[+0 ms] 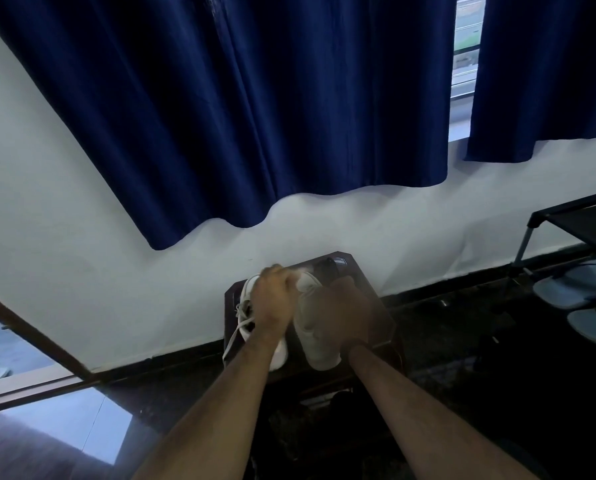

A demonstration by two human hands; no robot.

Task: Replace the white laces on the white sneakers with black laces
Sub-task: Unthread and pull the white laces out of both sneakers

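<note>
Left hand (272, 299) seemingly pinches a flat white lace (235, 332) above the left smooth white sneaker (246, 292); right hand (350, 306) grips the right white sneaker (315, 336).

A room in a home, by its furnishings. Above the hands (310, 306), where they meet over sneakers (315, 337) on a small dark table (381, 327), navy curtains (272, 116) hang across a window (464, 46) in a plain white wall (64, 220). To their right stands a low shoe rack (580, 223) with grey slippers (573, 282) beneath it. To their lower left a doorway (19, 341) opens off the glossy dark floor (497, 393).
</note>
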